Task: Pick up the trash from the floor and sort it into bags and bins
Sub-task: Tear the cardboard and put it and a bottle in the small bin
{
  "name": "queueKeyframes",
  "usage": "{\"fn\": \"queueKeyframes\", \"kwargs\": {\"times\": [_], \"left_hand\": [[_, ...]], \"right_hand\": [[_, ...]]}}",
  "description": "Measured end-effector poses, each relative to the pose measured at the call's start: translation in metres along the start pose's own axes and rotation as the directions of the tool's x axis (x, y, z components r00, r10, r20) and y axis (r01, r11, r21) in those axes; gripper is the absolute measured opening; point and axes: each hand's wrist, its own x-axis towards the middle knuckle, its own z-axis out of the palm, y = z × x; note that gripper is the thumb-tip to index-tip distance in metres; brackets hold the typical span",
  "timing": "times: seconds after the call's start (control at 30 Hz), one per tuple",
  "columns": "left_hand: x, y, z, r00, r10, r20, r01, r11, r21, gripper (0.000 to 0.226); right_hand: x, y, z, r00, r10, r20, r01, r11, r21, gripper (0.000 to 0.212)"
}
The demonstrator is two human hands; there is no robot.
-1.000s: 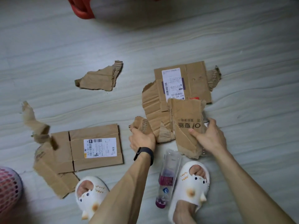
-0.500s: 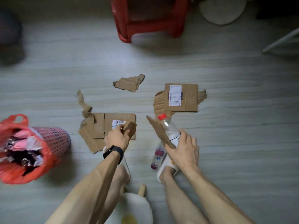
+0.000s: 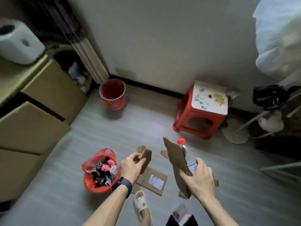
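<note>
Pinching a cardboard scrap (image 3: 145, 154) in the left hand (image 3: 130, 168), poking up above it. Gripping torn cardboard (image 3: 176, 159) and a red-capped bottle (image 3: 189, 158) together in the right hand (image 3: 201, 178), both rising above it. Just left of the left grip, a red-bagged bin (image 3: 88, 181).

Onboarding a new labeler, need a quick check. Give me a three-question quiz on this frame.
1. True or false: the right hand holds only the bottle.
2. The left hand grips: A) a cardboard scrap B) a tin can C) a spoon.
3. Fill in: the bottle's cap is ____.
Key: 1 false, it also holds a torn cardboard sheet. 2 A. 3 red.
</note>
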Motion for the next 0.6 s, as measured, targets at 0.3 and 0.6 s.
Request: {"fn": "queueKeyframes", "kwargs": {"times": [0.3, 0.6], "left_hand": [[0.037, 0.029, -0.145, 0.966, -0.008, -0.26, -0.051, 0.974, -0.222, 0.015], [0.121, 0.054, -0.178, 0.932, -0.112, -0.343, -0.01, 0.942, -0.334, 0.014]], "right_hand": [[0.022, -0.156, -0.038, 0.974, -0.224, -0.036, 0.226, 0.946, 0.231, 0.073], [0.112, -0.229, -0.032, 0.958, -0.27, 0.093, 0.238, 0.936, 0.26, 0.057]]}}
